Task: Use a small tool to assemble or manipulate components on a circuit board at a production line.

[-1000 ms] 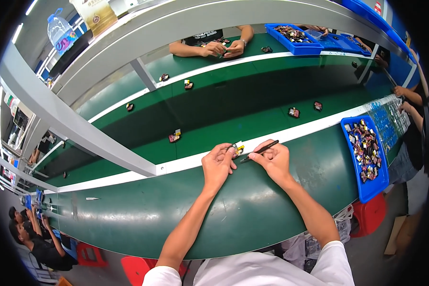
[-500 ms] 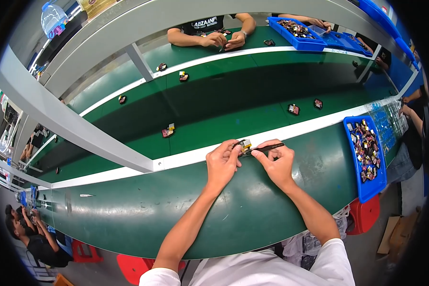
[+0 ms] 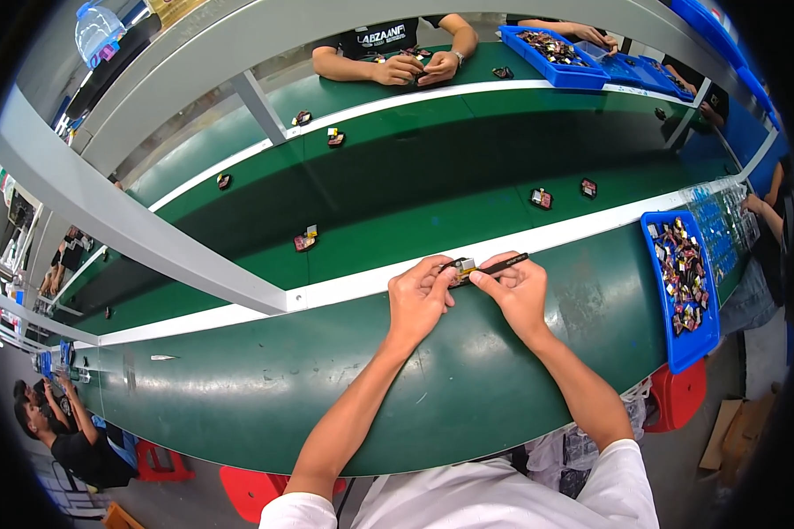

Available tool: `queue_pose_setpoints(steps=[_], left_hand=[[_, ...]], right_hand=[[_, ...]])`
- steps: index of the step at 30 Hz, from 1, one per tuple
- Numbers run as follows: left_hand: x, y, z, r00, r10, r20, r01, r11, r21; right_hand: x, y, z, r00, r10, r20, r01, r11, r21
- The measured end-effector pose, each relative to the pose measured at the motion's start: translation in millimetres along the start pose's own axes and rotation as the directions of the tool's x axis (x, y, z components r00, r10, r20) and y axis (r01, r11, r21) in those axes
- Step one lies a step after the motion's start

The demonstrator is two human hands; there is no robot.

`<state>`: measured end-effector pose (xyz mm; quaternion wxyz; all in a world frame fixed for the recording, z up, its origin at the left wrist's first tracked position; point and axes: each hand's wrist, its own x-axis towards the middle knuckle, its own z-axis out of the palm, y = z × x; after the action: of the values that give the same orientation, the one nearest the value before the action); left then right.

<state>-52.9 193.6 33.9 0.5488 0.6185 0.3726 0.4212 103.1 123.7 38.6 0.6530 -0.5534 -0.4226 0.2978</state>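
My left hand (image 3: pixel 417 300) is closed on a small electronic assembly (image 3: pixel 467 265), a dark piece with a silver block and a yellow strip. Its lower part is hidden by my fingers. Black tweezers (image 3: pixel 506 263) lie pinched in my right hand (image 3: pixel 520 296), their tips at the assembly and their back end pointing right. Both hands are close together above the near green worktable (image 3: pixel 397 379), beside its white far edge.
A green conveyor belt (image 3: pixel 397 220) carries several similar assemblies, one of them (image 3: pixel 305 238) ahead on the left. A blue tray (image 3: pixel 675 361) full of such parts stands at right. A grey post (image 3: pixel 150 238) rises on the left. Across the belt, a co-worker's hands (image 3: pixel 419 69) handle a part.
The assemblies on the belt have shifted slightly left. My hands stay together, with the tweezers and the assembly turned a little.
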Motion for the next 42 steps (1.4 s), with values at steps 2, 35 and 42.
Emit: queue_pose_setpoints(steps=[2,35,42], left_hand=[[-1.0,1.2,-0.1,0.999,0.053,0.010,-0.053,0.999,-0.006],[6.8,-2.9,-10.8,0.985,-0.117,0.124,0.138,0.973,-0.182],[7.5,-4.7,-13.8,0.986,-0.106,0.129,0.127,0.977,-0.173]], right_hand=[[2.2,1.4,-0.6,0.994,0.105,0.021,-0.107,0.981,0.161],[6.4,-8.9,-7.7,0.980,0.138,0.140,-0.157,0.978,0.135],[4.5,-7.1,-5.6,0.985,0.108,0.137,-0.129,0.979,0.159]])
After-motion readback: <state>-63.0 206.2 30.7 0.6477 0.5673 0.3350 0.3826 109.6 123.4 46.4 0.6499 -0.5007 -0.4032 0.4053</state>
